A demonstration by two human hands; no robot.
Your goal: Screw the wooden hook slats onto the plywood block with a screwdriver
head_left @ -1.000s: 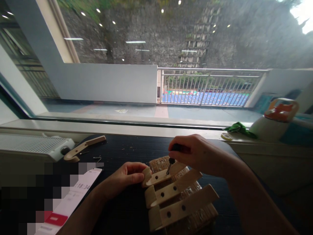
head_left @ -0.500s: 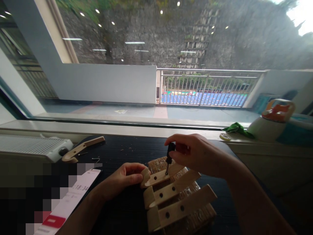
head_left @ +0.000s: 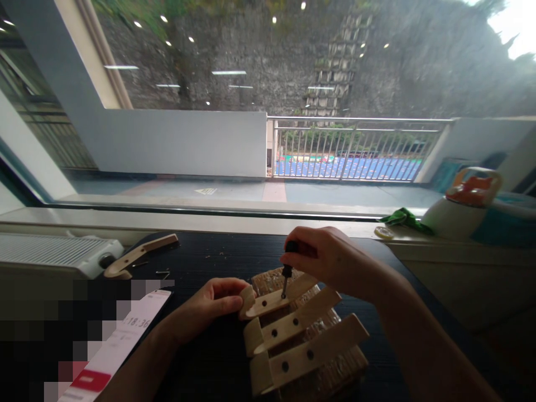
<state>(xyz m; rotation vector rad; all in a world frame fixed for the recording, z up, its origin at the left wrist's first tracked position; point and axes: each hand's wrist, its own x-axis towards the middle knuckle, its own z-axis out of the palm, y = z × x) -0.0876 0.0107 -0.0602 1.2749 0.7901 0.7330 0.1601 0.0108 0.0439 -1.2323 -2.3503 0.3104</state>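
Observation:
My right hand [head_left: 318,257] is closed around the black handle of a screwdriver [head_left: 287,272], held nearly upright. Its tip meets the upper hole of the farthest wooden hook [head_left: 273,302]. With thumb and fingers, my left hand [head_left: 224,298] pinches the curved left end of that same hook. Two more wooden hooks, a middle one [head_left: 287,329] and a near one [head_left: 318,347], lie side by side across a rough brown board [head_left: 268,281]. Dark screw heads or holes show in each. Whether a screw sits under the tip is too small to tell.
A loose wooden hook [head_left: 140,254] lies at the table's far left, with a few screws [head_left: 162,272] beside it. A phone [head_left: 129,335] showing a timer is at the left. Behind the black table [head_left: 201,245] are a radiator [head_left: 54,254], windowsill, green cloth [head_left: 404,219] and white jug [head_left: 452,218].
My right hand's fingers have shifted on the screwdriver handle, and its tip stays at the same hole. The left hand keeps its pinch. The whole view has moved slightly.

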